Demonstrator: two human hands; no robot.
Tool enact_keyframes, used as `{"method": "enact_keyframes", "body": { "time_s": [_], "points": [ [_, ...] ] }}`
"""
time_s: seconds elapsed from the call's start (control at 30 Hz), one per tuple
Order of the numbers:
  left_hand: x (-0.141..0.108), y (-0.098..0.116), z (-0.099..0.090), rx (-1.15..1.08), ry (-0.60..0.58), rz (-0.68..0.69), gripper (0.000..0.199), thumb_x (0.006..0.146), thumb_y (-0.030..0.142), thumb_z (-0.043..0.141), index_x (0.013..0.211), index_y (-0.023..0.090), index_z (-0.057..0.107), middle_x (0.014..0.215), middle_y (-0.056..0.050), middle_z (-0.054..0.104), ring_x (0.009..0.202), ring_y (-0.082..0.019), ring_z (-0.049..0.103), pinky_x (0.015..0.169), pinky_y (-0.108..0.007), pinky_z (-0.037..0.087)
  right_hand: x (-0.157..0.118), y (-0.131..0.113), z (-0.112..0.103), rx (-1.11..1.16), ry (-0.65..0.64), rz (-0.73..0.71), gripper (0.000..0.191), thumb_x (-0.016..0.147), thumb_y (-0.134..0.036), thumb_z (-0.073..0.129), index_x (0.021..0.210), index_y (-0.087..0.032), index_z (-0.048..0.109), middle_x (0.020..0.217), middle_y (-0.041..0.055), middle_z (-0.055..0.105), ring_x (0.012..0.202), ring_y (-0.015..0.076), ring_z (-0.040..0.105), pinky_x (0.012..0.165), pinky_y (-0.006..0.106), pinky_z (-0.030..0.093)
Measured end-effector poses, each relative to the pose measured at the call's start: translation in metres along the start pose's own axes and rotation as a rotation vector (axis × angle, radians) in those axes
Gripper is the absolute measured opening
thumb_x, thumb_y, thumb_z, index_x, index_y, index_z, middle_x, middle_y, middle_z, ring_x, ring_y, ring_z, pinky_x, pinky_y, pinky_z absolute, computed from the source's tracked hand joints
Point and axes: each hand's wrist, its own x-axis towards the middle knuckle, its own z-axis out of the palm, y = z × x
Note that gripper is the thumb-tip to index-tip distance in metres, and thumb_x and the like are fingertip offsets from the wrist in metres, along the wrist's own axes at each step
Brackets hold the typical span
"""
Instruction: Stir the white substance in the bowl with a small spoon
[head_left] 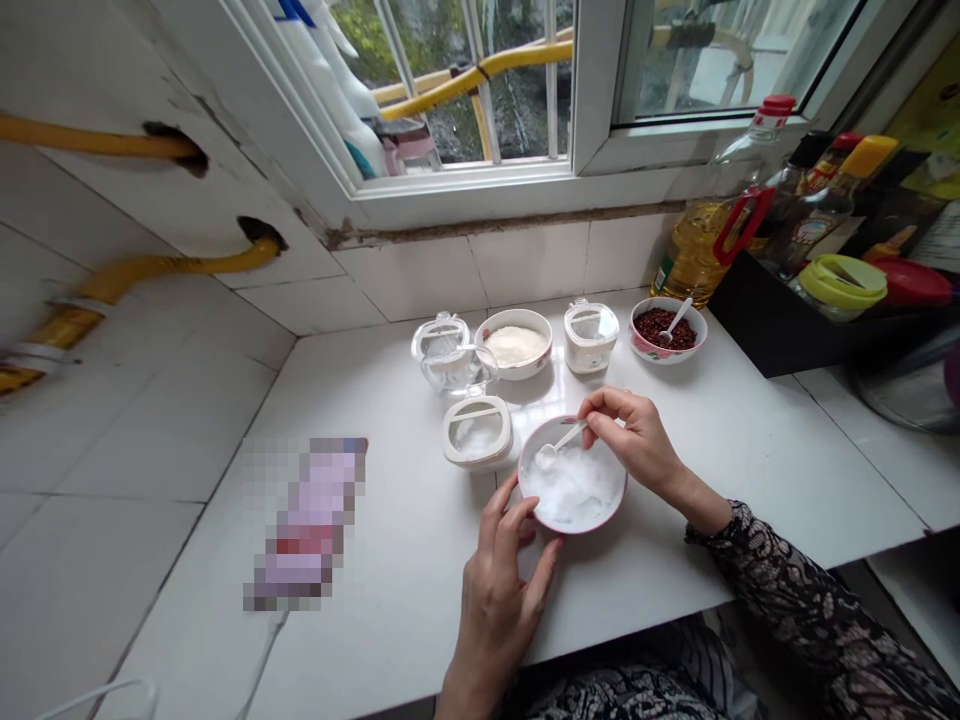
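Observation:
My right hand (630, 440) pinches the handle of a small white spoon (564, 442). The spoon's head rests on white granules (576, 490), which look like salt or sugar, in a white bowl with a pink rim (619, 505). With fingers at the rim and thumb low on the near side, my left hand (506, 570) holds this bowl from the left. Just behind it stands a seasoning jar (477, 430) with a clear window, white granules showing inside. Another clear-lidded jar (591, 336) and a transparent jar (442, 345) with its clear lid raised are farther back.
A bowl of pale powder (517, 345) sits between the rear jars. To the right are a bowl of dark red flakes (666, 330) with a white spoon, an oil bottle (697, 235) and a black rack (772, 310) of bottles. A blurred, corded object (311, 525) lies left.

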Motion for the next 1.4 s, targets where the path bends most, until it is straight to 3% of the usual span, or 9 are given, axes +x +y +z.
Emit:
{"method": "enact_keyframes", "body": {
  "time_s": [0.2,0.33,0.5,0.67,0.83,0.93,1.13,1.23,1.4],
  "points": [
    [-0.001,-0.002,0.0,-0.009,-0.025,0.026,0.034,0.093,0.019,0.058,0.126,0.023,0.05,0.143,-0.015,0.048,0.094,-0.017,0.072,0.073,-0.028,0.067,0.006,0.0,-0.005,0.283,-0.021,0.222,0.01,0.071,-0.026,0.055,0.068,-0.019,0.062,0.05,-0.0015,0.063,0.052,0.0141,0.058,0.063,0.03,0.048],
    [-0.001,0.0,0.0,-0.009,-0.008,0.002,0.033,0.094,0.02,0.056,0.126,0.023,0.05,0.143,-0.015,0.048,0.094,-0.018,0.072,0.073,-0.03,0.067,0.009,0.004,-0.006,0.353,-0.013,0.248,0.009,0.071,-0.026,0.058,0.069,-0.019,0.063,0.05,-0.0015,0.064,0.052,0.0135,0.057,0.063,0.03,0.049],
    [-0.001,-0.002,0.0,0.002,-0.033,0.028,0.034,0.094,0.02,0.057,0.127,0.024,0.049,0.144,-0.015,0.047,0.097,-0.018,0.072,0.075,-0.03,0.067,0.006,0.001,0.002,0.389,-0.012,0.187,0.015,0.081,-0.034,0.064,0.084,-0.019,0.063,0.064,0.0009,0.071,0.066,0.0168,0.069,0.072,0.034,0.055],
    [0.0,-0.004,-0.001,0.011,-0.03,0.032,0.033,0.095,0.021,0.057,0.127,0.022,0.049,0.144,-0.016,0.048,0.097,-0.018,0.073,0.076,-0.028,0.066,-0.004,-0.009,0.02,0.278,-0.008,-0.044,0.012,0.094,-0.032,0.056,0.097,-0.02,0.058,0.083,0.0046,0.076,0.081,0.0179,0.074,0.078,0.035,0.058],
    [-0.001,-0.003,0.0,0.004,-0.027,0.031,0.032,0.094,0.022,0.057,0.126,0.021,0.05,0.143,-0.016,0.049,0.087,-0.016,0.074,0.074,-0.027,0.065,-0.005,-0.007,0.031,-0.248,-0.017,-0.6,0.014,0.096,-0.014,0.048,0.1,-0.019,0.06,0.087,0.0053,0.075,0.082,0.018,0.071,0.091,0.042,0.052],
    [-0.002,-0.003,0.0,-0.006,-0.018,0.024,0.031,0.094,0.021,0.057,0.125,0.021,0.051,0.142,-0.016,0.049,0.084,-0.014,0.073,0.073,-0.026,0.065,-0.003,-0.006,0.03,-0.414,-0.029,-0.777,0.02,0.096,-0.01,0.045,0.103,-0.019,0.061,0.084,0.0045,0.074,0.079,0.0175,0.069,0.094,0.043,0.05],
    [-0.002,-0.005,-0.001,0.001,-0.045,0.011,0.034,0.094,0.02,0.058,0.127,0.023,0.049,0.145,-0.016,0.047,0.09,-0.016,0.073,0.074,-0.029,0.066,-0.001,-0.013,0.011,-0.255,0.096,-0.672,0.018,0.09,-0.007,0.052,0.099,-0.021,0.059,0.08,0.0003,0.074,0.071,0.0154,0.066,0.092,0.04,0.049],
    [-0.002,-0.005,-0.001,0.012,-0.046,0.016,0.033,0.094,0.021,0.057,0.126,0.024,0.049,0.145,-0.016,0.047,0.095,-0.018,0.072,0.074,-0.031,0.067,0.002,-0.009,-0.003,-0.272,0.088,-0.563,0.015,0.086,-0.009,0.053,0.087,-0.022,0.06,0.066,-0.0036,0.068,0.061,0.0146,0.061,0.088,0.039,0.049],
    [-0.001,-0.002,0.0,0.009,-0.011,-0.002,0.03,0.094,0.021,0.056,0.123,0.023,0.051,0.143,-0.015,0.05,0.089,-0.017,0.072,0.071,-0.03,0.067,0.007,0.005,-0.015,-0.412,0.036,-0.4,0.015,0.077,-0.011,0.051,0.071,-0.023,0.058,0.062,-0.0022,0.064,0.058,0.0155,0.055,0.085,0.038,0.047]
  ]
}}
